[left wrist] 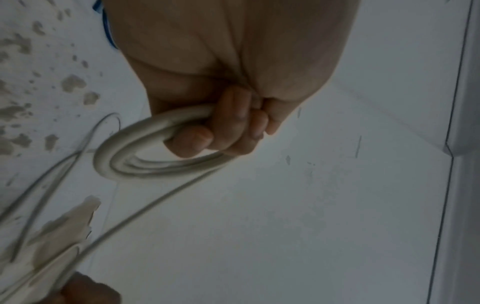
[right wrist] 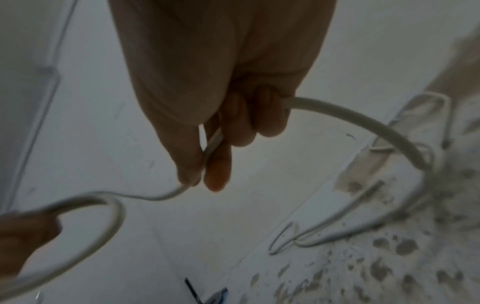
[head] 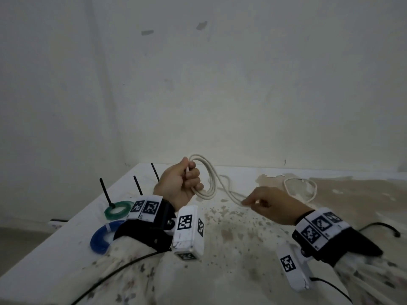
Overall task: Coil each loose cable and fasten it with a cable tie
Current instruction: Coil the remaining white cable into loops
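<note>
My left hand (head: 185, 180) is raised above the table and grips several loops of a white cable (head: 210, 177); in the left wrist view the curled fingers (left wrist: 233, 121) close round the coil (left wrist: 124, 158). From the coil the cable runs right to my right hand (head: 262, 202), which pinches the loose strand between thumb and fingers (right wrist: 218, 164) just over the table. The strand (right wrist: 363, 121) passes through that hand and trails on toward the far right. A second white cable (head: 301, 186) lies loose at the back right.
A green coil (head: 116, 209) and a blue coil (head: 101, 236) lie at the table's left, tied, with black tie tails (head: 105, 191) sticking up. The white table (head: 231, 249) is stained brown. A wall stands close behind. A black cord (head: 383, 227) lies at right.
</note>
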